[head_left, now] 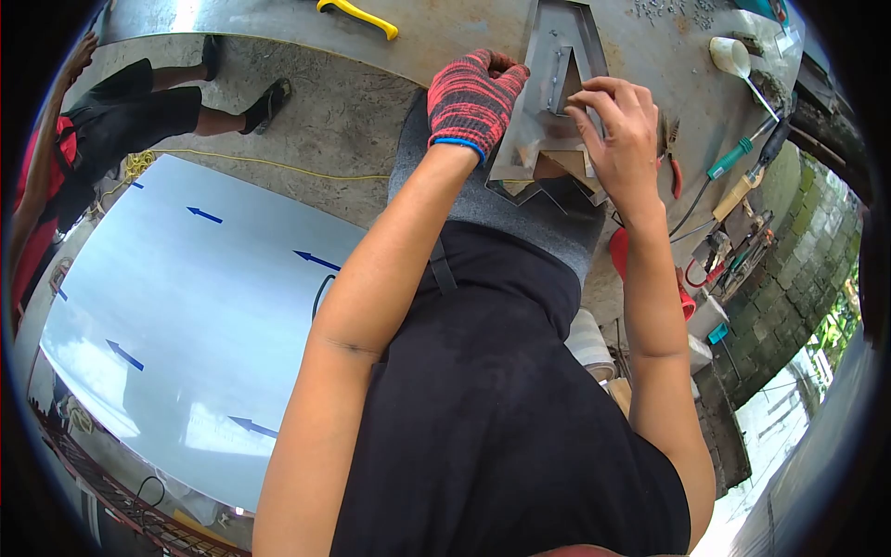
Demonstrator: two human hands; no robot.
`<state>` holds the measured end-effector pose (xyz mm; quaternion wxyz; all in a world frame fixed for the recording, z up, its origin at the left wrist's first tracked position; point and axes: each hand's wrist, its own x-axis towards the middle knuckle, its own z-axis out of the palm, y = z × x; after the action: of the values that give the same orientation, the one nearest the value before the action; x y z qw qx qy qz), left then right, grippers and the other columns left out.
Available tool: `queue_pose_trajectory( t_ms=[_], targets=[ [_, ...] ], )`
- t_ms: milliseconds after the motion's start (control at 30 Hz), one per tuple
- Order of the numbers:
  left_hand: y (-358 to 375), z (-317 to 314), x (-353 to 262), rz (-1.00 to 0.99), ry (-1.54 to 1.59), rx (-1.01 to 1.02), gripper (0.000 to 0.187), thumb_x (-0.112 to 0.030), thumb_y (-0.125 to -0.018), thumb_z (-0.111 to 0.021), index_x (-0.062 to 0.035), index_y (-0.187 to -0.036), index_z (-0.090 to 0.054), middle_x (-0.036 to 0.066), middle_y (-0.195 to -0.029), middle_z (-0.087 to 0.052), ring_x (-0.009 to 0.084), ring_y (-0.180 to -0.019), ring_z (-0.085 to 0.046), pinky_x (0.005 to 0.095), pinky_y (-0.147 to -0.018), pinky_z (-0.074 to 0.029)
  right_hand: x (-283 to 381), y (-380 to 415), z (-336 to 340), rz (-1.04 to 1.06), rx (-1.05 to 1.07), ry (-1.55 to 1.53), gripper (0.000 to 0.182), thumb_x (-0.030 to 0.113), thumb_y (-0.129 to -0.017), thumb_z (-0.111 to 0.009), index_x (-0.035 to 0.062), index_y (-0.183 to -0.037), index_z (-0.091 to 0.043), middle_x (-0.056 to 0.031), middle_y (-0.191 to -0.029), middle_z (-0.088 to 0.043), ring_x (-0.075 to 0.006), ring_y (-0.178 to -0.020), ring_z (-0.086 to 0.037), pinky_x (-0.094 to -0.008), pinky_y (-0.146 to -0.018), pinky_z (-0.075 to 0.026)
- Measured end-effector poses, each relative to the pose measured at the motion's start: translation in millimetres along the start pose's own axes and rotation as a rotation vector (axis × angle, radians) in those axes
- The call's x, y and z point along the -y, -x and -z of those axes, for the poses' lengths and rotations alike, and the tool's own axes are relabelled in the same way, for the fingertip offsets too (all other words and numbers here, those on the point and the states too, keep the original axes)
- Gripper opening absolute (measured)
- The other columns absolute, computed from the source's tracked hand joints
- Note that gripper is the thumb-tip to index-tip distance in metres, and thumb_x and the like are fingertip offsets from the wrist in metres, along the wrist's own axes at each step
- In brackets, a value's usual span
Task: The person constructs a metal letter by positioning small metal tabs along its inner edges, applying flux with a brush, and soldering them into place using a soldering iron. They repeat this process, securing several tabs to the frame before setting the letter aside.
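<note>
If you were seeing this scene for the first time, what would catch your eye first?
The left hand in a red knitted glove and the bare right hand press on a metal letter form at top centre. A big metal sheet with blue arrows lies lower left.

Single head-worn view, looking steeply down over the wearer's torso at the workbench. The bench lies close, along the frame's top edge; fisheye vignetting darkens the corners.
</note>
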<state>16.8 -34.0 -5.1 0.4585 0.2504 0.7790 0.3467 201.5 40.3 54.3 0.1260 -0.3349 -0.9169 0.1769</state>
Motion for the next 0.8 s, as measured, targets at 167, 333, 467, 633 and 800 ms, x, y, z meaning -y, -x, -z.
queue_pose_trajectory(
  t_ms=[167,333,467,633,800],
  targets=[
    [0.3,1.4,-5.0,0.042,-0.023,0.012,0.031,-0.037,-0.090,-0.074,-0.0087,-0.103,-0.079,0.011,-0.093,-0.078,0.0257,-0.085,-0.074,0.0376,-0.081,-0.057,-7.4,-26.1,0.5,-0.100,-0.165,0.055,0.011,0.016,-0.088,-0.075,0.0116,-0.098,-0.076,-0.0018,-0.106,-0.069,-0.0275,-0.102,-0.059,-0.0405,-0.088,-0.045],
    [-1.5,0.6,-4.7,0.041,-0.033,0.002,0.032,-0.037,-0.090,-0.074,-0.0087,-0.104,-0.078,0.011,-0.092,-0.078,0.0255,-0.086,-0.074,0.0372,-0.083,-0.057,-9.8,-61.4,-19.1,-0.160,-0.017,0.164,0.021,0.024,-0.088,-0.075,0.0090,-0.102,-0.077,-0.0099,-0.108,-0.070,-0.0312,-0.108,-0.059,-0.0454,-0.091,-0.044],
    [2.0,2.7,-9.8,0.036,-0.070,-0.011,0.031,-0.036,-0.089,-0.075,-0.0086,-0.103,-0.078,0.011,-0.092,-0.077,0.0255,-0.086,-0.073,0.0374,-0.083,-0.056,-7.8,-80.0,-37.4,-0.244,0.042,0.297,0.021,0.027,-0.088,-0.074,0.0078,-0.097,-0.077,-0.0110,-0.108,-0.070,-0.0313,-0.108,-0.060,-0.0485,-0.091,-0.043],
    [1.2,1.3,-6.9,0.019,-0.057,-0.017,0.030,-0.035,-0.089,-0.075,-0.0083,-0.102,-0.078,0.011,-0.091,-0.077,0.0256,-0.086,-0.073,0.0376,-0.083,-0.056,-6.4,-87.6,-44.5,-0.335,0.115,0.403,0.021,0.027,-0.088,-0.074,0.0098,-0.099,-0.078,-0.0103,-0.106,-0.070,-0.0312,-0.108,-0.061,-0.0485,-0.092,-0.044],
    [0.6,0.7,-5.4,0.006,-0.029,-0.008,0.029,-0.034,-0.089,-0.075,-0.0080,-0.102,-0.078,0.011,-0.091,-0.077,0.0258,-0.085,-0.074,0.0371,-0.082,-0.056,-5.8,-87.7,-45.7,-0.368,0.159,0.415,0.021,0.027,-0.088,-0.074,0.0118,-0.102,-0.078,-0.0096,-0.105,-0.070,-0.0307,-0.109,-0.061,-0.0484,-0.093,-0.043]
  ],
)
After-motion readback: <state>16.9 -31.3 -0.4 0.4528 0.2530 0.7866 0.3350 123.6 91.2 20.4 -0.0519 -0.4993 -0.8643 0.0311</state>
